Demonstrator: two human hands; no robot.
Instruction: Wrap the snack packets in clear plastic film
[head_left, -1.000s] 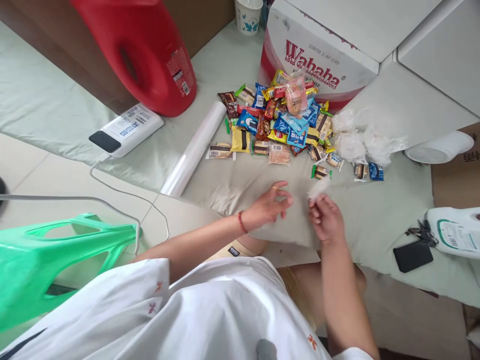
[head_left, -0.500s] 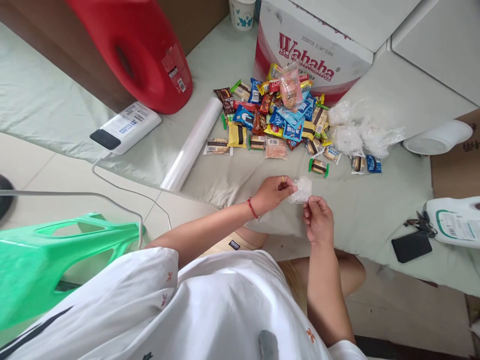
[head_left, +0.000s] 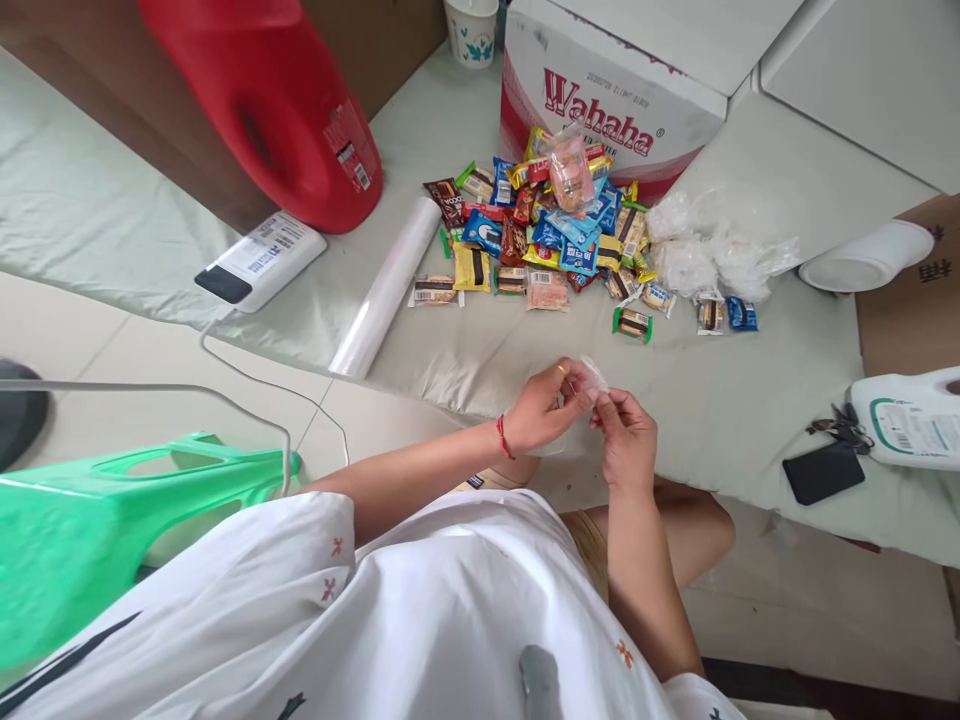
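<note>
Between my fingertips is a small, folded piece of clear plastic wrap [head_left: 592, 373], over the near edge of the cloth-covered surface. My left hand [head_left: 541, 408] pinches it from the left, fingers curled. From the right, my right hand [head_left: 627, 430] grips its lower corner between thumb and fingers. More of the thin clear film seems to hang below my left hand. Beyond my hands lies a heap of small packaged snacks [head_left: 544, 225]. Crumpled clear plastic bundles [head_left: 686, 262] sit to the heap's right; what they contain is hard to make out. A roll of clear plastic film [head_left: 386, 288] rests at the left.
A Wahaha carton [head_left: 607, 110] stands behind the heap. At left are a red jug [head_left: 300, 130], a white device [head_left: 262, 258] with a cable, and a green stool [head_left: 150, 500]. Rightward lie a white tub [head_left: 866, 258], a black phone-like item [head_left: 823, 472] and a white bottle [head_left: 911, 425].
My hands have come closer together, the right one moving left. The plastic, seen flat and broad before, is now turned and bunched between my fingers. The view has shifted slightly.
</note>
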